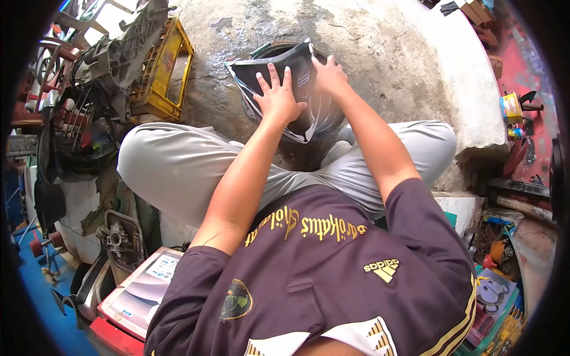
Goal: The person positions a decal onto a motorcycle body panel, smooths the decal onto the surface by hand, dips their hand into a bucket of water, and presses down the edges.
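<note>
A dark, glossy, roughly shield-shaped panel [306, 89] with pale edges lies tilted over a round dark basin [274, 46] on the floor between my legs. My left hand [278, 101] rests flat on the panel's face, fingers spread. At the panel's upper right edge is my right hand [331, 77], its fingers bent around the rim near the corner. The right palm's underside and part of its grip are hidden. Water or a dark wet stain surrounds the basin.
A yellow crate [169, 77] and a large metal engine casing [127, 53] stand at the left. Below them sits a carburetor [117, 236] beside a flat box [142, 291]. A pale concrete ledge [475, 89] runs along the right, with tools and small parts beyond.
</note>
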`<state>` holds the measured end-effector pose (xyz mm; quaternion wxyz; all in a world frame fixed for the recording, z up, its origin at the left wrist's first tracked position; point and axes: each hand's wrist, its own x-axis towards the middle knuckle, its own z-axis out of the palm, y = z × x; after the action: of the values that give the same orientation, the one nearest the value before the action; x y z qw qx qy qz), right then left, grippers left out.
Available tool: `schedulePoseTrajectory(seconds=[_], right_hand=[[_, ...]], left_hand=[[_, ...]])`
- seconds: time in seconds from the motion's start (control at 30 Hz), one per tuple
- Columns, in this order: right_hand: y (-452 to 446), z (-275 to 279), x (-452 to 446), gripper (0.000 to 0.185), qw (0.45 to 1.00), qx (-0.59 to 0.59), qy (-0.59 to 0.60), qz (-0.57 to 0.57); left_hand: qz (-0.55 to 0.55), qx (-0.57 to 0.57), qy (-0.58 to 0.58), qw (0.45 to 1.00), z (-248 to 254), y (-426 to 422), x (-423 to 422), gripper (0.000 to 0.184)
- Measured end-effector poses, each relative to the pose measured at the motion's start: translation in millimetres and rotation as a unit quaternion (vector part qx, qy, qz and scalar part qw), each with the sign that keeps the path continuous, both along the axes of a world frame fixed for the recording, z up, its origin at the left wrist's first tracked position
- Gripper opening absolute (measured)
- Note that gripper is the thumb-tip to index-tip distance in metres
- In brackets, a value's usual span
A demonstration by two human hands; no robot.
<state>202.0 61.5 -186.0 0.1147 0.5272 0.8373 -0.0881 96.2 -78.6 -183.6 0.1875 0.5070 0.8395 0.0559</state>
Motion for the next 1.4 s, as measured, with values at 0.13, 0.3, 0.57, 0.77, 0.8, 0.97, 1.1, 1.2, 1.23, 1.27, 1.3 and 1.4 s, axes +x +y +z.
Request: schedulePoseTrajectory(seconds=[0.13, 0.3, 0.57, 0.77, 0.8, 0.97, 1.1, 1.2, 1.23, 1.27, 1.3, 1.4], right_hand=[[22, 5, -14, 0.081, 1.000, -0.021, -0.010, -0.020], [7, -17, 15, 0.079, 0.999, -0.031, 0.019, -0.001], [-30, -31, 61, 0.053, 0.991, -0.060, 0.121, -0.004], [26, -76, 58, 0.043, 0.962, -0.065, 0.256, -0.070], [35, -82, 52, 0.043, 0.944, -0.090, 0.297, -0.114], [4, -33, 22, 0.047, 0.786, -0.320, 0.455, -0.269], [-25, -40, 0, 0.047, 0.740, -0.249, 0.574, -0.247], [-57, -50, -24, 0.050, 0.709, -0.157, 0.636, -0.260], [-75, -38, -34, 0.051, 0.677, -0.159, 0.662, -0.280], [-84, -52, -40, 0.054, 0.729, -0.074, 0.633, -0.250], [-96, -41, -48, 0.054, 0.713, -0.068, 0.647, -0.261], [-112, -47, -46, 0.049, 0.708, -0.102, 0.654, -0.245]], left_hand=[[-0.001, -0.002, -0.003, 1.000, 5, -1, -1, 0.120], [0.002, -0.006, 0.001, 1.000, 4, -1, 1, 0.120], [0.001, -0.002, 0.003, 1.000, 1, -4, 0, 0.120], [0.000, 0.012, 0.014, 1.000, 0, -8, -5, 0.117], [0.002, 0.010, 0.015, 1.000, 3, -8, -5, 0.116], [0.026, 0.052, -0.014, 0.998, -1, -6, -10, 0.106], [0.075, 0.151, 0.009, 0.986, 7, 6, -31, 0.090], [0.078, 0.162, 0.039, 0.983, 8, 35, -69, 0.087], [0.076, 0.142, 0.042, 0.986, 13, 47, -84, 0.088], [0.047, 0.107, 0.024, 0.993, 16, 58, -103, 0.093], [0.019, 0.023, -0.049, 0.998, 34, 68, -117, 0.087], [-0.199, -0.039, -0.017, 0.979, 23, 79, -163, 0.065]])
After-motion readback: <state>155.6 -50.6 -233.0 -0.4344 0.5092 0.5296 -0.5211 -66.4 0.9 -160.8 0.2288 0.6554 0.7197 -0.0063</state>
